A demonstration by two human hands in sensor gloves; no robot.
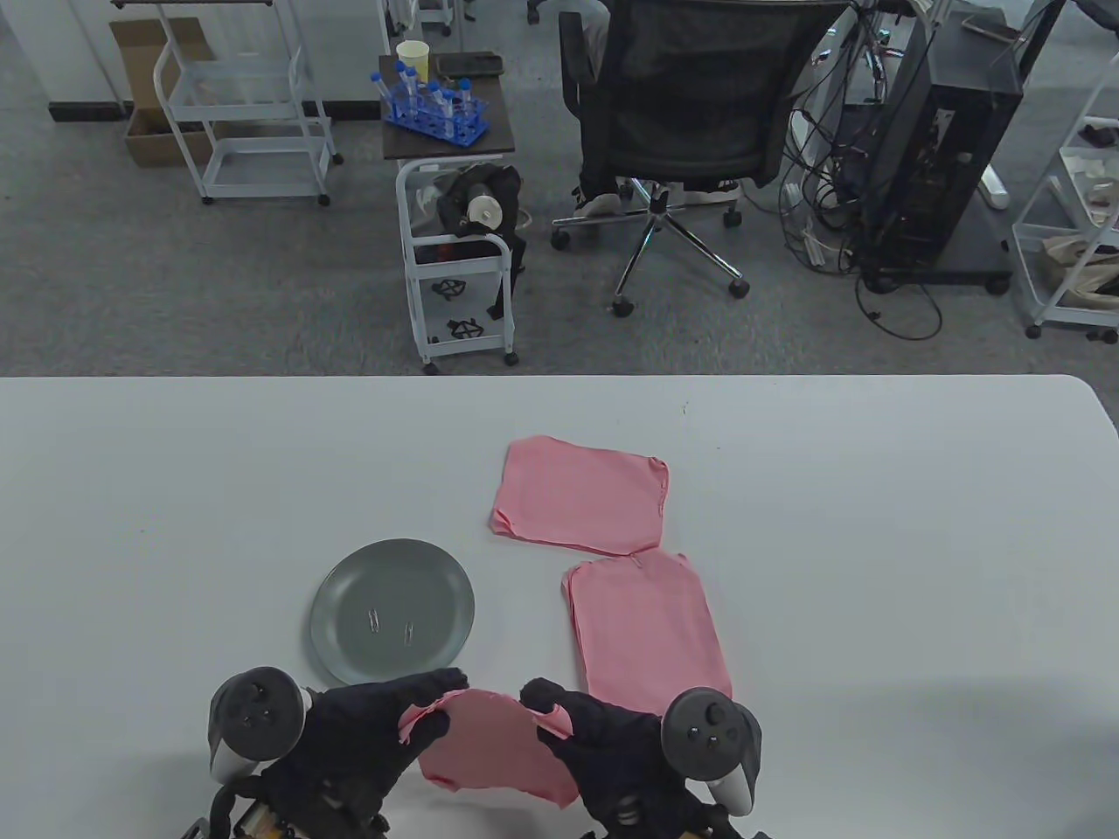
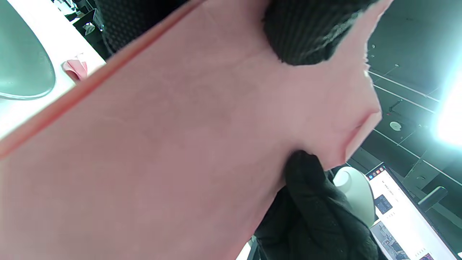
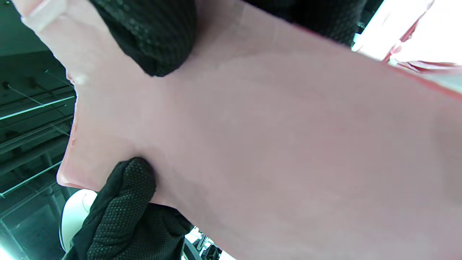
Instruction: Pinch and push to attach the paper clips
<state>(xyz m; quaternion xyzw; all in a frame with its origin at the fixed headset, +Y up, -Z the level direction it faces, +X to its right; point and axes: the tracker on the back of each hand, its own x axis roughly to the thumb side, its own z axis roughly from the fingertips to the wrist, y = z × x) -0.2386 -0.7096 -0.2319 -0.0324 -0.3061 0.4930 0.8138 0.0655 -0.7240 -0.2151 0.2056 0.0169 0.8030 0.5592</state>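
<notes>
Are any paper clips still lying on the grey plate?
Yes, two paper clips lie on the grey plate in the table view.

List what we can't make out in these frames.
- Clips on the plate, table view: too small to count surely or tell type.
- Held stack: sheet count and any clip on it unclear; the stack itself fills both wrist views.
- Left hand and right hand: wrists cut off by table view's bottom edge.
- Lower stack: near end hidden behind right hand.

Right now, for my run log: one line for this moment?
left hand: pinches pink sheet | right hand: pinches pink sheet | paper clips: on grey plate
</notes>
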